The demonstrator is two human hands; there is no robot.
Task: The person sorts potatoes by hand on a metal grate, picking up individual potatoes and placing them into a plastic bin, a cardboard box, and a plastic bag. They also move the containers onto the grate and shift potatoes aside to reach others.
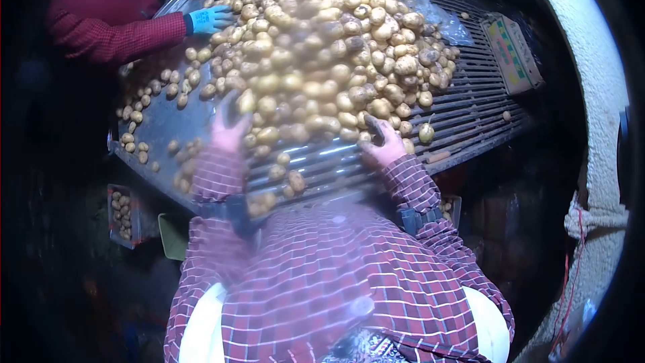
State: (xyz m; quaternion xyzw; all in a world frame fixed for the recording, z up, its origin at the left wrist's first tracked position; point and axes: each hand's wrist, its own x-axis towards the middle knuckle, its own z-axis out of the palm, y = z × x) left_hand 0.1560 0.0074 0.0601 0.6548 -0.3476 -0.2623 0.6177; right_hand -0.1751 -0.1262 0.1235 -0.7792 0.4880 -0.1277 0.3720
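Note:
A large heap of potatoes (pixel 322 60) lies on a slatted metal table (pixel 470 104). My left hand (pixel 230 131) is at the heap's near left edge, blurred, with its fingers apart beside some potatoes. At the near right edge is my right hand (pixel 384 144), its thumb and darkened fingers spread next to potatoes, with no firm hold visible. A few loose potatoes (pixel 295 180) lie on the slats between my forearms.
At the upper left, a co-worker's blue-gloved hands (pixel 210 20) touch the heap. A clear plastic bag (pixel 440 17) and a printed carton (pixel 512 54) are at the right. Below the left edge stands a crate (pixel 136 232) of potatoes, beside a green container (pixel 172 236).

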